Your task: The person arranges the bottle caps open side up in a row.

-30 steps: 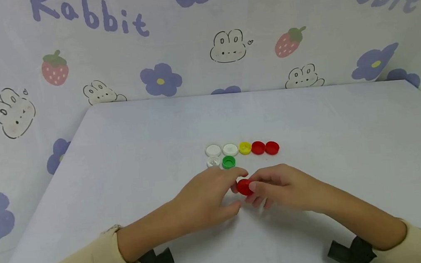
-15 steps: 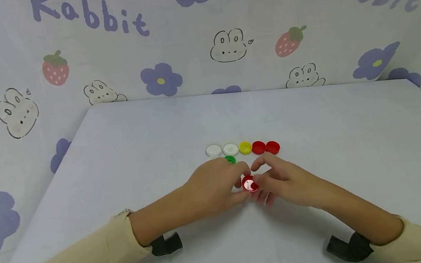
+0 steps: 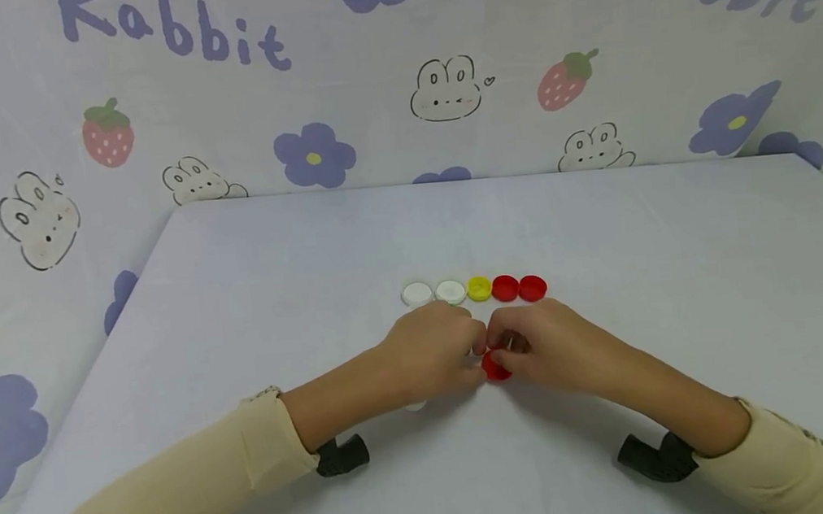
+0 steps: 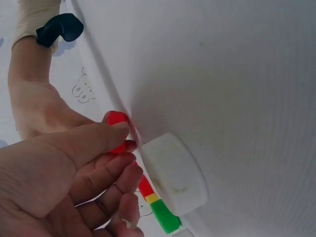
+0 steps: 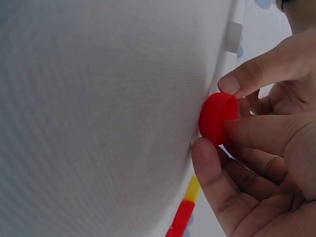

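A red bottle cap (image 3: 496, 366) sits low over the table between my two hands. My left hand (image 3: 436, 353) comes in from the left, its thumb and fingers pinching the cap's near side, as the left wrist view shows. My right hand (image 3: 562, 343) grips the same cap (image 5: 213, 118) from the other side, thumb tip inside its open rim. In the right wrist view the cap stands with its hollow toward the palm. Behind my left hand, a green cap (image 4: 166, 216) is almost wholly hidden in the head view.
Beyond the hands runs a row of caps: a white cap (image 3: 417, 294), another white cap (image 3: 450, 292), a yellow cap (image 3: 479, 289) and two red caps (image 3: 506, 288). One more white cap (image 4: 175, 173) lies under my left forearm. A rabbit-print cloth (image 3: 367, 81) hangs behind the table.
The red cap has turned from closed top up to hollow side up and shifted slightly right. My left hand has moved right and forward, covering the green cap; both hands have drawn closer.
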`<state>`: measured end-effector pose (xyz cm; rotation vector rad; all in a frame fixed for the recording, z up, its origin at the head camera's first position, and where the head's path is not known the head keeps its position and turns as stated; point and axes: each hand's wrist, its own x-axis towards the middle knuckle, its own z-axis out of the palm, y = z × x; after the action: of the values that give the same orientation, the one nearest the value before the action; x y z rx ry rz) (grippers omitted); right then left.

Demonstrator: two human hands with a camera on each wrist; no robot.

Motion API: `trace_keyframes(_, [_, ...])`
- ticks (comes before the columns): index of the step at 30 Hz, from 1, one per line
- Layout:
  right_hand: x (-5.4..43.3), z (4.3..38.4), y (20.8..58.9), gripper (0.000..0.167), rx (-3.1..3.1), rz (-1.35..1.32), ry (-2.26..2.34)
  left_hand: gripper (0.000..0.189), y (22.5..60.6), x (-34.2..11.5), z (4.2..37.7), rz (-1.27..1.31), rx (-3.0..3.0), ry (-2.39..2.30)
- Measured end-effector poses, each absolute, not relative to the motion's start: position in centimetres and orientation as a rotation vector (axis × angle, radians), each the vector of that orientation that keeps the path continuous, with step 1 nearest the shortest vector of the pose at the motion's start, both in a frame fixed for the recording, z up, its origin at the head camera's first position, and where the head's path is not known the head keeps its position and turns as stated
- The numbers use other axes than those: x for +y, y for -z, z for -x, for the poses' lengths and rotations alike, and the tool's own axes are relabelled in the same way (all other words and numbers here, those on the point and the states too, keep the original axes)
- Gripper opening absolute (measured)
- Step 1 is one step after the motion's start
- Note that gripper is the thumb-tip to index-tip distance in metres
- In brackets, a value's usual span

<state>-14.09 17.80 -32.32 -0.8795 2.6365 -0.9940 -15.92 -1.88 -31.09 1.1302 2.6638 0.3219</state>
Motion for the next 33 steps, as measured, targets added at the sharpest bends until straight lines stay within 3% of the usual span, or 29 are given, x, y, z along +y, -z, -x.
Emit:
trace_keyframes(6, [18.1,14.5,32.1,0.009,2.589,0.829,0.985,0.02,31.2,-1.5,15.7,-1.13,2.667,-0.228])
trace_keyframes(10, [18.4,14.4,31.6,0.017,2.572,0.784,0.886,0.026,31.2,-1.4,15.5,-1.125,2.665,-0.202])
trace_keyframes(16, [18.0,14.2,31.4,0.02,2.671,0.774,0.742,0.015,31.3,-1.2,15.7,-1.153,2.721,-0.18])
trace_keyframes(33, [16.8,16.8,31.9,0.016,2.858,0.85,0.712,0.012,31.0,-1.0,18.7,-1.026,2.804,-0.194])
